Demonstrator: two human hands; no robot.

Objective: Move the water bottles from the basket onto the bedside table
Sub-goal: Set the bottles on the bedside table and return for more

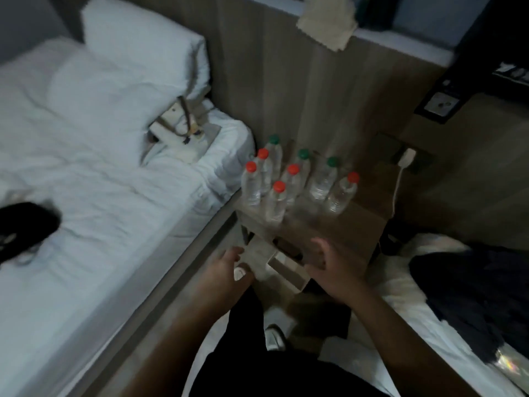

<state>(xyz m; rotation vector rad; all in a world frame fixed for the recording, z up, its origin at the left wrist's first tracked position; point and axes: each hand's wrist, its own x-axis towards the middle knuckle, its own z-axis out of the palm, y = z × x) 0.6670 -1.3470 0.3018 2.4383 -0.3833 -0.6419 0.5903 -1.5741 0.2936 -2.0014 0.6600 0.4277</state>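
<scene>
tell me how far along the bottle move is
Done: eight water bottles stand on the bedside table. In hand: nothing plainly; the right hand is open, the left hand reaches low beside the table, its grip blurred. Left: whether more bottles remain cannot be told.

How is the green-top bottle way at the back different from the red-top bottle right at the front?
The back bottle has a green cap; the front bottle has a red cap. The back bottle stands close to the wall; the front bottle stands nearest the front of the table. The back bottle is partly hidden by other bottles; the front bottle shows whole. Both are clear, upright and capped.
</scene>
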